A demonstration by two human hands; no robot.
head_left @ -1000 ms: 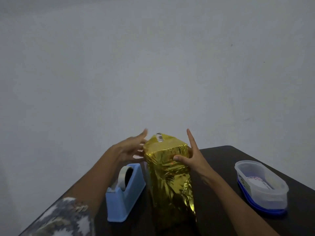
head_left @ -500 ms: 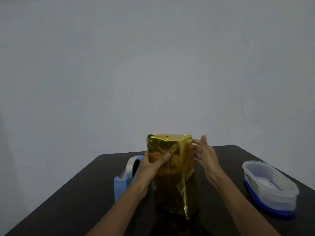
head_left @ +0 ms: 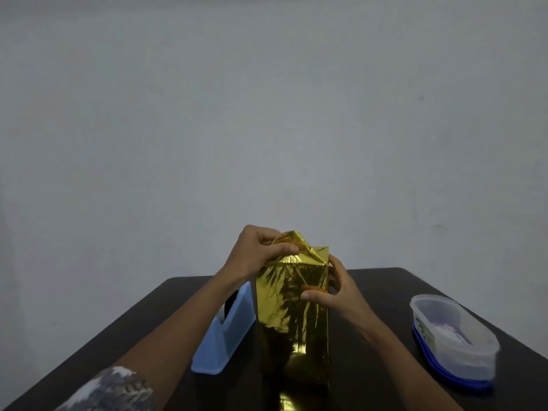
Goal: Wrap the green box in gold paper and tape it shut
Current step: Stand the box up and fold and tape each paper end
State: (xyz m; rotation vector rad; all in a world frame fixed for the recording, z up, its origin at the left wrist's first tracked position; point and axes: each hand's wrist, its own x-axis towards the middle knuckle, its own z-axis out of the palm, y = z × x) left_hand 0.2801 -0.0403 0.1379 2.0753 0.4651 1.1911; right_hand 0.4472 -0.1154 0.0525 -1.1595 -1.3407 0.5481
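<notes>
a tall upright package [head_left: 292, 315] wrapped in shiny, crinkled gold paper [head_left: 284, 292] stands on a dark worktop [head_left: 385, 289], between the person's two hands. the paper covers every side in view. the left hand [head_left: 252, 256] reaches over the top left corner, its fingers [head_left: 283, 249] curled and pinching a loose, bunched flap of the paper that stands up above the top. the right hand [head_left: 341, 295] grips the upper right edge: its thumb lies on the near face, a little below the top fold, and its other fingers wrap round the right side. below and to the outside of the left fingers, a light blue plastic tape dispenser [head_left: 225, 336] sits on the worktop, touching or just beside the package; i cannot tell which. well apart from the right fingers, on their outer side, a clear oval plastic tub [head_left: 453, 339] rests on a blue lid [head_left: 450, 381]. a patterned grey and white sleeve [head_left: 109, 390] shows on the left forearm. a plain grey wall [head_left: 267, 114] fills the view beyond the fingers.
</notes>
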